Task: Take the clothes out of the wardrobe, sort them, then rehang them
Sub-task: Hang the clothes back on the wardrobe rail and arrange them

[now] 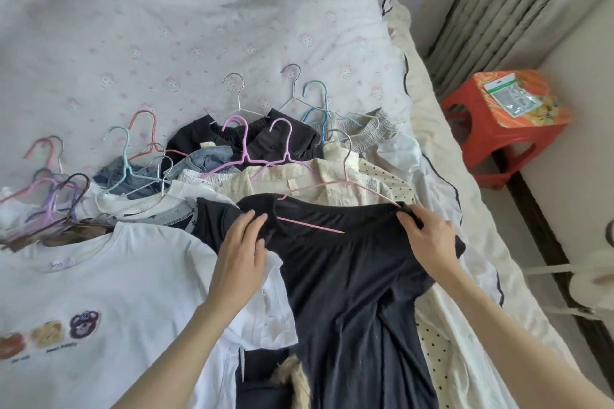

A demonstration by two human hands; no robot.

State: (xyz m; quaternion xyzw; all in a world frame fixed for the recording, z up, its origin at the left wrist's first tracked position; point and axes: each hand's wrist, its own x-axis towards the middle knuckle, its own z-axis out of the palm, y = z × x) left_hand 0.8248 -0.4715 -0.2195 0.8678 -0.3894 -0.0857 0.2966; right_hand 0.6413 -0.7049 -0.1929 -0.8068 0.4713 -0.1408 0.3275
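Observation:
A black garment (pixel 349 276) lies on the bed on a pink hanger (pixel 312 225), whose bar shows at the neckline. My left hand (pixel 241 252) rests with straight fingers on the garment's left shoulder. My right hand (pixel 427 239) pinches the black fabric at the right shoulder, over the hanger's end. A white T-shirt (pixel 99 302) with bear prints lies to the left. Behind them lie several more clothes on coloured hangers: cream blouses (pixel 299 179), denim pieces (pixel 206 159), black shorts (pixel 199 139).
The bed's patterned white quilt (pixel 166 26) stretches beyond the clothes. A red plastic stool (pixel 498 129) with a packet on it stands on the floor to the right, by a radiator (pixel 498 10). A furry brown piece (pixel 295 378) lies at the bottom.

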